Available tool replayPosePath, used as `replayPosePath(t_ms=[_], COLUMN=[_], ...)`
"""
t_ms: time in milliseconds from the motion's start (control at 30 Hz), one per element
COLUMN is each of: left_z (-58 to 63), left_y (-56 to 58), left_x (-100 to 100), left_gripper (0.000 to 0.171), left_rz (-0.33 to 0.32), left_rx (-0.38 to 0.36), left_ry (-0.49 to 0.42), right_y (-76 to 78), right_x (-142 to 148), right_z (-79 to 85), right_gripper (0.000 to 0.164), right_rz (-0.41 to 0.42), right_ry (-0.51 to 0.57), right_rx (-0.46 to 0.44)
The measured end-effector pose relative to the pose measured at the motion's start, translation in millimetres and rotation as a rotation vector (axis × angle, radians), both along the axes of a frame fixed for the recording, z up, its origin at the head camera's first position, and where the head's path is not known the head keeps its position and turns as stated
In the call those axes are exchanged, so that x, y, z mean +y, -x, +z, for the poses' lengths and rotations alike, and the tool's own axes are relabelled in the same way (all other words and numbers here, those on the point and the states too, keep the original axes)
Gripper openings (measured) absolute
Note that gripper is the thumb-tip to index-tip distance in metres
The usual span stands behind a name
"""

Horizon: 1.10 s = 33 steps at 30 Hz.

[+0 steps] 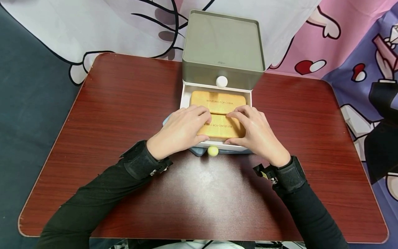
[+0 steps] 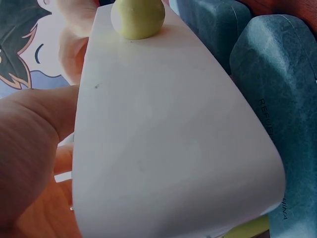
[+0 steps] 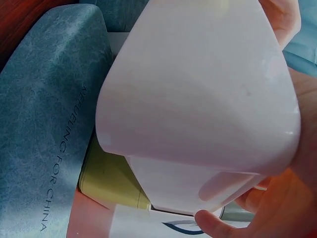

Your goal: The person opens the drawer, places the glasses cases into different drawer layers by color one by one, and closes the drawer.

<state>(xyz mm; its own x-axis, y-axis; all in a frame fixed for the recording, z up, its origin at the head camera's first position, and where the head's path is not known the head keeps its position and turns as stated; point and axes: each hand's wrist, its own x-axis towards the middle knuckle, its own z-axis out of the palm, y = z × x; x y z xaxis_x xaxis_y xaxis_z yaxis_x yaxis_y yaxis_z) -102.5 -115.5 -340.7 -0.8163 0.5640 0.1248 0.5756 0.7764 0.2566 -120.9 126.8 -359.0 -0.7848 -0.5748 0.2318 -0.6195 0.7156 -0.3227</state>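
A grey-green two-drawer box (image 1: 224,41) has its lower white drawer (image 1: 186,93) pulled out. Two yellow rounded boxes (image 1: 219,102) printed "REFUELING FOR CHINA" lie in it, one behind the other. My left hand (image 1: 181,129) and right hand (image 1: 256,128) pinch the nearer yellow box (image 1: 217,129) from either end, fingers on its far edge and thumbs on its near side. In the left wrist view the white drawer front (image 2: 168,119) hides part of that hand. The right wrist view shows the right thumb and fingers beside the drawer front (image 3: 198,89).
Blue boxes (image 2: 282,89) with similar print lie under the drawer, partly showing (image 1: 198,151). A yellow-green knob (image 1: 212,151) is on the open drawer, a white knob (image 1: 221,81) on the upper one. A patterned curtain (image 1: 124,27) hangs behind the brown table (image 1: 130,103).
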Motion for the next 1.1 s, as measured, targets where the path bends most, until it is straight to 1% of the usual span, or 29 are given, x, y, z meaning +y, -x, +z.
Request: replayPosePath(t_ms=[300,567,733,833,933,1100], left_z=[-0.4,-1.4,-2.8,-3.4,-4.4,-6.9], left_y=[0.1,-0.5,-1.3,-2.0,-3.0,-5.5], left_x=[-0.4,-2.5,-3.7,-4.1,-5.2,-11.1], left_gripper=[0.039,0.04,0.037,0.036,0.04,0.058], left_rz=[0.0,-0.008,-0.011,-0.009,-0.013,-0.025], left_rx=[0.005,0.03,0.042,0.043,0.048,0.076], left_ry=[0.003,-0.001,-0.007,-0.027,-0.06,-0.135], right_y=[-0.3,-1.8,-3.7,-4.8,-5.9,-9.7], right_x=[2.0,5.2,8.4,10.2,12.0,16.6], right_z=[0.3,1.8,2.9,3.1,2.9,3.1], right_gripper=[0.069,0.072,0.067,0.066,0.067,0.073], right_rz=[0.011,0.012,0.009,0.025,0.059,0.1], right_ry=[0.013,0.043,0.073,0.089,0.103,0.148], right_rx=[-0.004,-0.02,-0.015,-0.016,-0.007,0.0])
